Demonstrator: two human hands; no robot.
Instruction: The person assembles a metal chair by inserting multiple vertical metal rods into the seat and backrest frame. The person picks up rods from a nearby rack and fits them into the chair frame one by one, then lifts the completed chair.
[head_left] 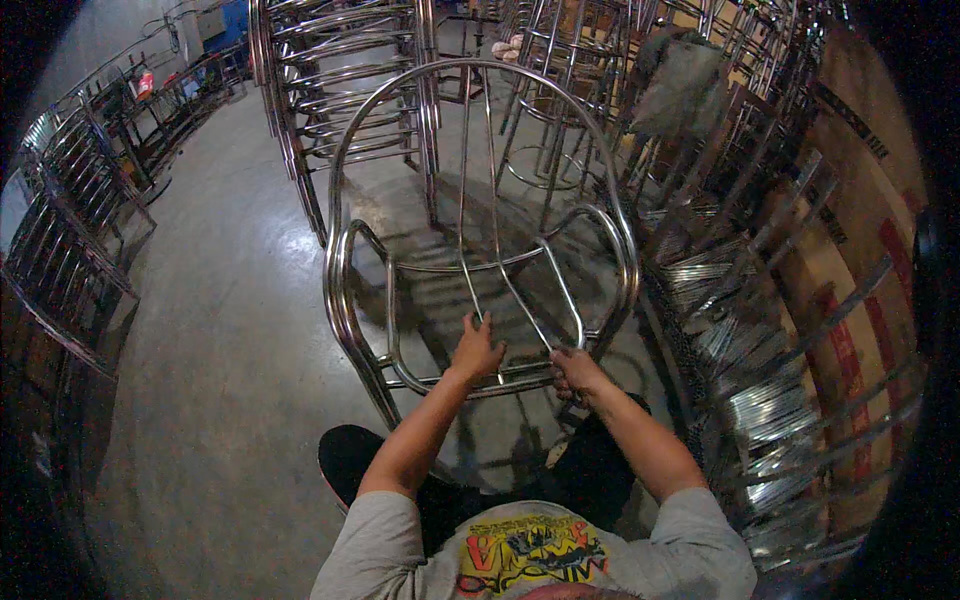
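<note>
A shiny metal chair frame (pixel 345 150) stands before me, with a tall rounded hoop and bent tube arms on both sides. Two thin metal rods run down its middle. My left hand (pixel 477 348) is at the lower part of the left rod (pixel 464 200), fingers apart; whether it touches the rod is hard to make out. The fingers of my right hand (pixel 577 376) are curled around the lower end of the right rod (pixel 515 290), close to the front crossbar (pixel 450 388) of the frame.
Stacked metal frames (pixel 345 100) rise behind the chair frame. Stool frames (pixel 560 100) stand at the back right, beside a grey cloth (pixel 685 85). Bundles of metal rods (pixel 770 410) and cardboard (pixel 850 250) line the right. More frames (pixel 75 170) stand left, on concrete floor (pixel 210 330).
</note>
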